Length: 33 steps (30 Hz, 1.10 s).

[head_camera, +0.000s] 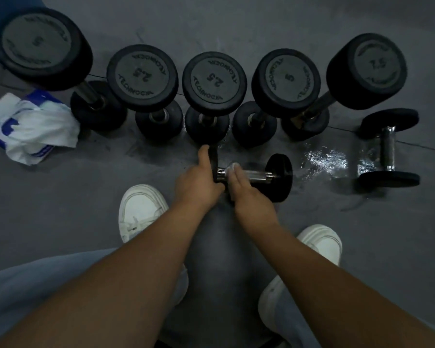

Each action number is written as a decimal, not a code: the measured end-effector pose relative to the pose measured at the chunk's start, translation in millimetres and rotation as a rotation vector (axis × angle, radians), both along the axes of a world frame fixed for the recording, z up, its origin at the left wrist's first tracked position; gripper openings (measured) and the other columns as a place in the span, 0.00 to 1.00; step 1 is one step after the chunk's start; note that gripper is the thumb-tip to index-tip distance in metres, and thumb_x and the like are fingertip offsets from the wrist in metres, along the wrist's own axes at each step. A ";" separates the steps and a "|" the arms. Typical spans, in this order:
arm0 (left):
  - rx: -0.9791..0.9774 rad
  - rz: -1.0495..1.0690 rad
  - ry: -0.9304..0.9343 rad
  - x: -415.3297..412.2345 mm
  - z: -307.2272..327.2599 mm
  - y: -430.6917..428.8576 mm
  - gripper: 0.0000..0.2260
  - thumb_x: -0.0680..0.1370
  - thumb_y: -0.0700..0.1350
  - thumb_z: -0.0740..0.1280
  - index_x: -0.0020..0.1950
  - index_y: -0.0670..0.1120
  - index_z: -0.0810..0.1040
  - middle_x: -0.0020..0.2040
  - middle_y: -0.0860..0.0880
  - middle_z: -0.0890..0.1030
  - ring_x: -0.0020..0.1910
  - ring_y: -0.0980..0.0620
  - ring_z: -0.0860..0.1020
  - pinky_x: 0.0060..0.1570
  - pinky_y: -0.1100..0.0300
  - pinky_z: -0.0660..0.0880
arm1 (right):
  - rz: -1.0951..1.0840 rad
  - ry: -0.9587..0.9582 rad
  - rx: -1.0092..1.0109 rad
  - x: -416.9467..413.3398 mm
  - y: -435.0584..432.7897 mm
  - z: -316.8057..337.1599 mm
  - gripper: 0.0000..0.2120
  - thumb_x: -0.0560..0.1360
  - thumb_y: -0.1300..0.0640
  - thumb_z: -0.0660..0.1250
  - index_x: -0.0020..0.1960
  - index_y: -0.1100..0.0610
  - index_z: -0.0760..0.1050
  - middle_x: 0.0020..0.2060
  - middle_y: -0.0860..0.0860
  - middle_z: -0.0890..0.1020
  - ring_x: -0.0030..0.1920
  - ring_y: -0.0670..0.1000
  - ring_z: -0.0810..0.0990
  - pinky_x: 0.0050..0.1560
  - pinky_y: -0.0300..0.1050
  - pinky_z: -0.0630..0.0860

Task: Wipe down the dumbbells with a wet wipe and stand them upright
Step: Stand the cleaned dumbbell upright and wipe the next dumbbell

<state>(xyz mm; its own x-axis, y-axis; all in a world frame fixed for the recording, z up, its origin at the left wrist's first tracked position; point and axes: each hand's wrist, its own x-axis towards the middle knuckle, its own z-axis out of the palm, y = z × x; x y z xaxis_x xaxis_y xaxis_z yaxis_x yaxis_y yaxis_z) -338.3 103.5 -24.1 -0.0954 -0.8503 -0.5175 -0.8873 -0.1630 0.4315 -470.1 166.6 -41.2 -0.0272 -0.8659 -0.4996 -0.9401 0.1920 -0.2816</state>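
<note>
Because the floor (322,159) glistens wet just right of the grip, the small dumbbell (279,177) could slip or roll when it is tipped upright. It lies on its side under both hands. The left hand (199,177) clasps its left head, and the right hand (244,189) holds a wet wipe (235,167) closed over the handle (258,175), with the far head jutting out to the right.
</note>
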 end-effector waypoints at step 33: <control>0.157 0.038 0.060 7.4 11.9 -17.1 0.30 0.69 0.49 0.69 0.70 0.61 0.66 0.56 0.49 0.80 0.55 0.44 0.77 0.52 0.55 0.73 | -0.182 0.117 -0.343 13.2 6.4 -17.9 0.25 0.71 0.60 0.54 0.68 0.59 0.71 0.65 0.53 0.74 0.66 0.56 0.72 0.56 0.51 0.70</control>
<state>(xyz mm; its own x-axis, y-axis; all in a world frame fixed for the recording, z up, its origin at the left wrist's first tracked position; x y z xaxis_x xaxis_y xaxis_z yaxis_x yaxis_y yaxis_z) -330.9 86.4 -12.2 -0.0994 -0.7631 -0.6386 -0.8527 -0.2655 0.4499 -456.9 173.0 -59.1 -0.2349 -0.9576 -0.1668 -0.9289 0.2717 -0.2518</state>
